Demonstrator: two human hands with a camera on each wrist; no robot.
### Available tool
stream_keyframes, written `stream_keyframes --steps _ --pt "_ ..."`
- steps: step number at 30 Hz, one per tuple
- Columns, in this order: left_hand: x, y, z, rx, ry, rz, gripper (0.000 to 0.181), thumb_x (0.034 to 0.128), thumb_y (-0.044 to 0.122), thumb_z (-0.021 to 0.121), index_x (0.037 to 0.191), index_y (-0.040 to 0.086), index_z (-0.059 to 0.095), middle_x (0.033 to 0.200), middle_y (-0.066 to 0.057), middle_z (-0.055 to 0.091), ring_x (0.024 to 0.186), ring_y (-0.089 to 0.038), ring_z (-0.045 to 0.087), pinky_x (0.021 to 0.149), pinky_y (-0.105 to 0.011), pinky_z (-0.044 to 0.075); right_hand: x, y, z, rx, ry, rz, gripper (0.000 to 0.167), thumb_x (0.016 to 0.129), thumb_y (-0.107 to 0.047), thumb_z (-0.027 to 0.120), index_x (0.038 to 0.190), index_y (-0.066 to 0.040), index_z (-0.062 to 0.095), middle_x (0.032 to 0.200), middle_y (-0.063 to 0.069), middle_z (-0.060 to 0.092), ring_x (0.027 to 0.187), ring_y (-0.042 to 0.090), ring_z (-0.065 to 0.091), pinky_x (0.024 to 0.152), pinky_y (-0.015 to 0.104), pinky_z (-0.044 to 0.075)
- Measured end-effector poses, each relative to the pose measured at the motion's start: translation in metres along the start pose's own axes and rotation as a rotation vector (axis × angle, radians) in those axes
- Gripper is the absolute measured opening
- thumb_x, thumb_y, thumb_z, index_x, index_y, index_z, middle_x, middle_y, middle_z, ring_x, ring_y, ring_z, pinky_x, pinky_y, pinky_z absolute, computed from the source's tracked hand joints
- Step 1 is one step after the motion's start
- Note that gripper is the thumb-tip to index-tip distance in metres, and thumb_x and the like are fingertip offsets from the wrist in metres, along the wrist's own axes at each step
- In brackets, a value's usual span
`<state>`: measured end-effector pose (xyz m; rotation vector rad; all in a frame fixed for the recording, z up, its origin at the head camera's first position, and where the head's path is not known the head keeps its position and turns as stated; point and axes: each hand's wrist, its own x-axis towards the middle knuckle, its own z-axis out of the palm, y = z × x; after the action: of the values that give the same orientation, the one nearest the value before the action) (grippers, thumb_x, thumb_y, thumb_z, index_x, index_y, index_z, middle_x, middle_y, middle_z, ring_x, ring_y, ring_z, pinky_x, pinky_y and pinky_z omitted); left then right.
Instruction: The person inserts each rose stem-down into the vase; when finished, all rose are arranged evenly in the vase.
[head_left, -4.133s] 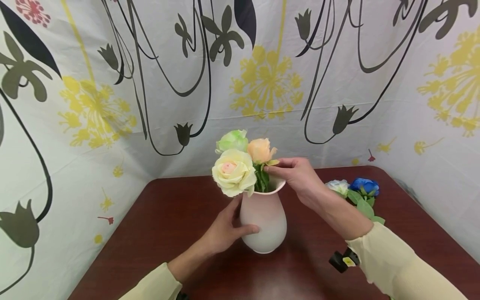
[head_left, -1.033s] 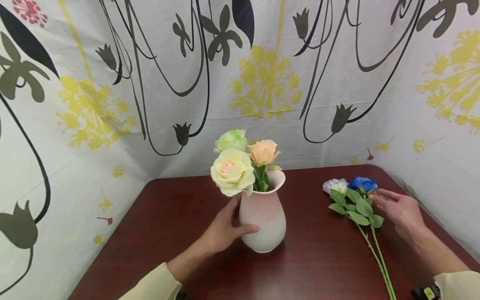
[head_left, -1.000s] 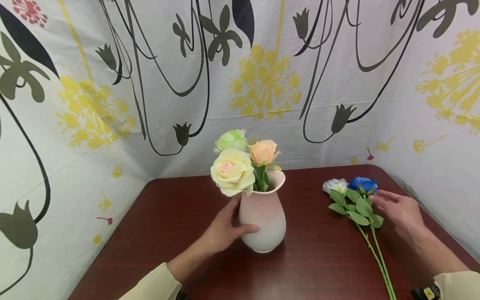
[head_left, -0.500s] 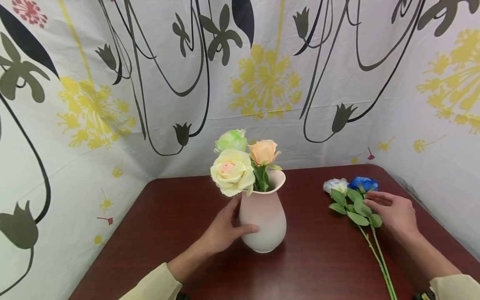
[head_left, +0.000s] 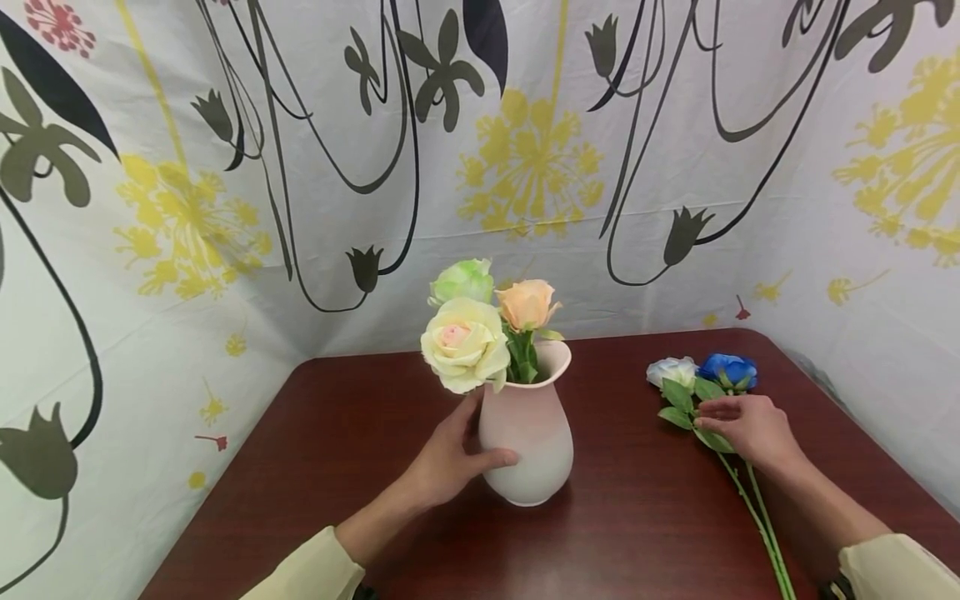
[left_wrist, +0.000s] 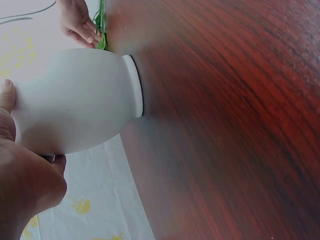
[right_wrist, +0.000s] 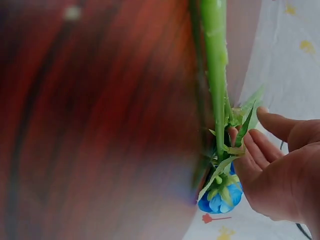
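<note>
My left hand [head_left: 442,458] grips the white vase [head_left: 527,442] by its side, the thumb across its front. The vase stands upright, holding a cream rose [head_left: 467,346], a light green rose [head_left: 462,282] and a peach rose [head_left: 527,304]. At the right, a blue rose [head_left: 726,370] and a white rose [head_left: 671,372] lie on the table, their long green stems pointing toward me. Over their leaves hovers my right hand [head_left: 753,429], touching or nearly touching them. In the right wrist view its thumb is spread from the fingers, with a leaf [right_wrist: 245,125] between.
The dark red-brown table [head_left: 360,433] has rounded far corners. A white curtain [head_left: 315,225] printed with flowers hangs behind it and at both sides. Bare tabletop lies between the vase and the loose roses.
My right hand was at the peach rose in the vase, then moved to the loose roses at the right. Lately it has slid left across their leaves. My left hand keeps its grip on the vase.
</note>
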<state>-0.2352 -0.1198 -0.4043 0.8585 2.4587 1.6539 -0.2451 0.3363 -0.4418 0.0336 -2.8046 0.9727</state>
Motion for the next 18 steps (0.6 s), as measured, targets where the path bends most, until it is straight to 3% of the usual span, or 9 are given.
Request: stream_keyframes --steps 7,13,18 --pt "-0.0002 -0.001 -0.0002 -0.004 -0.001 -0.001 0.091 0.0914 0.028 0.088 0.164 0.03 0.033 0.155 0.006 0.05 0.137 -0.017 0.053 0.115 -0.045 0.043 0.0037 -0.0043 -0.0004 -0.027 0.0 -0.002 0.027 0.097 -0.016 0.079 0.11 0.007 0.076 0.096 0.019 0.078 0.092 0.04 0.073 0.066 0.038 0.055" --pt "-0.0002 -0.0003 -0.0002 -0.001 0.001 0.002 0.091 0.0912 0.029 0.088 0.164 0.029 0.033 0.155 0.006 0.05 0.137 -0.017 0.054 0.115 -0.045 0.043 0.0059 -0.0036 -0.0039 -0.036 -0.027 0.042 0.018 0.092 -0.014 0.081 0.095 0.003 0.076 0.082 0.009 0.076 0.077 0.027 0.069 0.063 0.038 0.052" --pt "-0.0001 -0.0012 -0.0001 -0.005 -0.001 0.001 0.091 0.0915 0.029 0.088 0.165 0.03 0.033 0.156 0.006 0.049 0.138 -0.016 0.053 0.115 -0.045 0.043 0.0074 -0.0023 -0.0044 -0.062 -0.057 0.078 0.023 0.087 -0.021 0.087 0.09 -0.001 0.077 0.083 0.006 0.075 0.085 0.036 0.068 0.064 0.04 0.053"
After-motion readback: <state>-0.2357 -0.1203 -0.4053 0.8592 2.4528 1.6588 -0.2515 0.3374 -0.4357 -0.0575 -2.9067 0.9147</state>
